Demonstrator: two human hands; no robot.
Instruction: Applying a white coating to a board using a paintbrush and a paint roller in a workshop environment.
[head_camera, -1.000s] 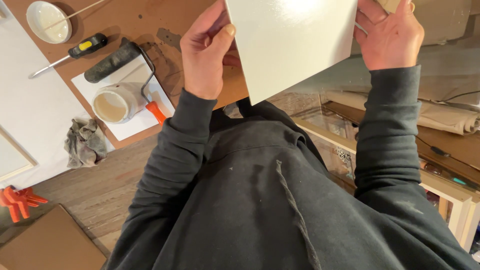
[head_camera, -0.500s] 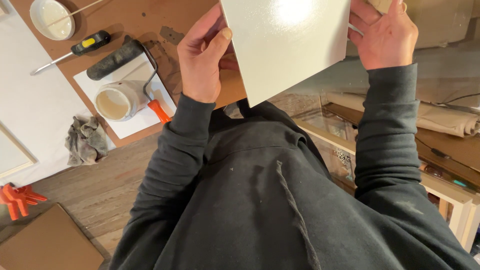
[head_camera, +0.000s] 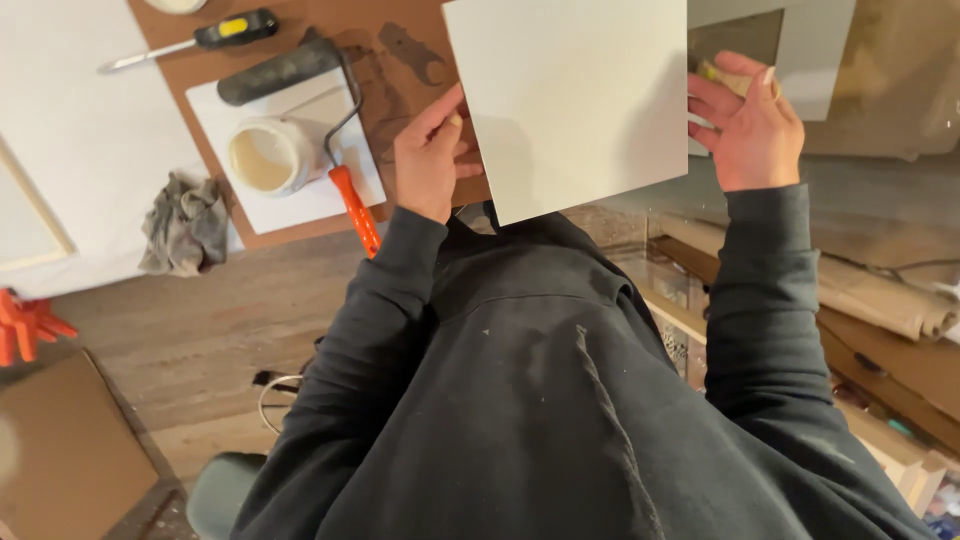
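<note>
I hold a flat white square panel (head_camera: 570, 100) up in front of my chest. My left hand (head_camera: 430, 155) grips its left edge, thumb on the face and fingers behind. On the panel's right edge rests my right hand (head_camera: 750, 125), fingers curled around it. Both arms are in dark sleeves. The panel hides part of the brown board (head_camera: 400, 60) below it.
On the brown board lie a paint roller with an orange handle (head_camera: 345, 190), a pot of pale paint (head_camera: 262, 155) on white paper, and a screwdriver (head_camera: 190, 42). A grey rag (head_camera: 185, 225) lies on the wooden floor, orange clamps (head_camera: 25, 325) at left, paper rolls (head_camera: 880, 300) at right.
The view has shifted so the panel and both hands sit lower in the frame. My right hand has opened slightly along the panel's right edge. The grip is unchanged.
</note>
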